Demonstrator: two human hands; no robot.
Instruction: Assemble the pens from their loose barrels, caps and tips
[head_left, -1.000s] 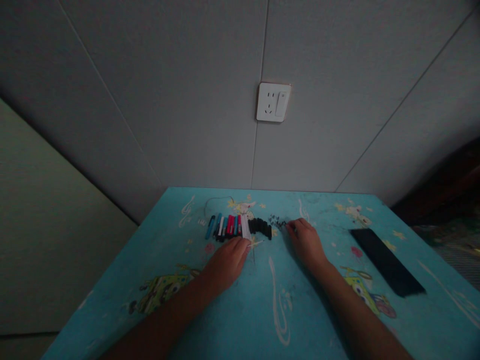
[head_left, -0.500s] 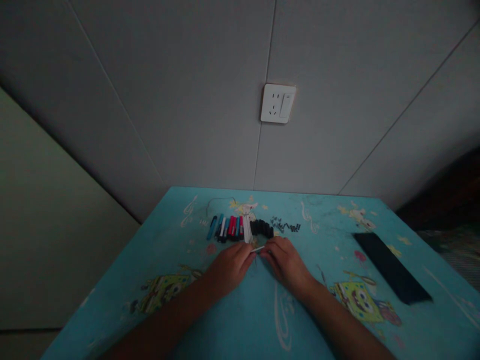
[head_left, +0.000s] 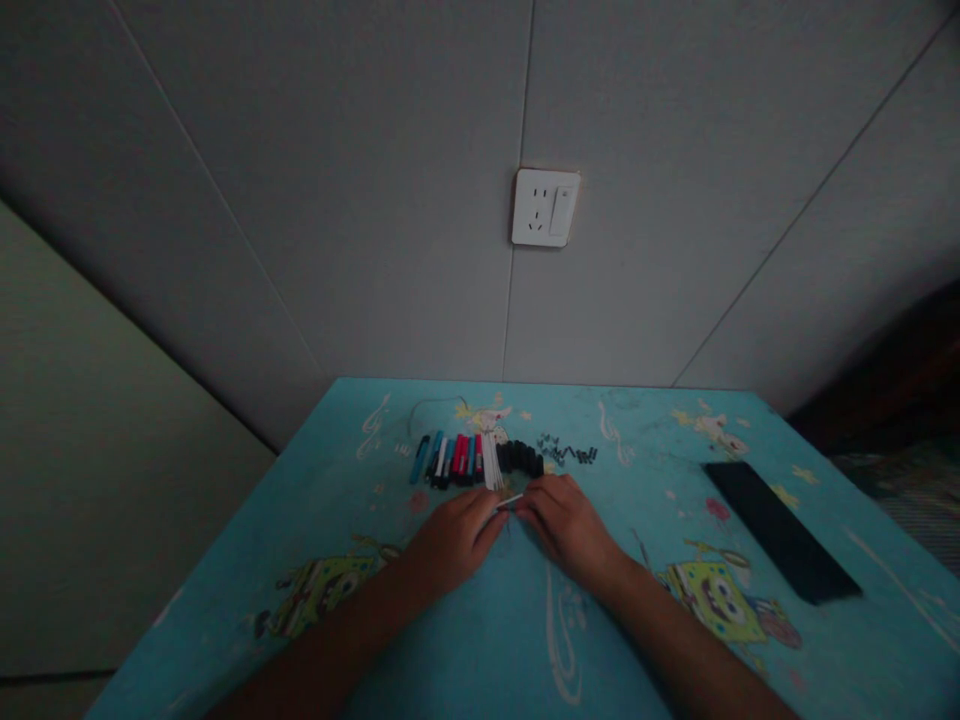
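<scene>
A thin white stick (head_left: 511, 501) spans the small gap between my two hands, low over the table. My left hand (head_left: 461, 530) pinches its left end, and my right hand (head_left: 559, 515) pinches the right end; the fingertips partly hide it. Just beyond my hands lies a bundle of similar white sticks (head_left: 491, 460). To their left is a row of red, blue, white and dark pen-like barrels (head_left: 459, 458). Several short black cylinders (head_left: 521, 457) curve along on the right, followed by scattered tiny dark pieces (head_left: 568, 452).
The table (head_left: 480, 640) wears a turquoise cartoon-printed cover and meets a grey panelled wall (head_left: 375, 250). A flat black strip (head_left: 780, 530) lies at the right. Above the table is a white wall socket (head_left: 546, 208). A thin dark cord (head_left: 435, 400) curls near the back edge.
The view has shifted slightly, moving the socket a little left in the picture. Both hands keep their hold on the white stick, with hardly any movement.
</scene>
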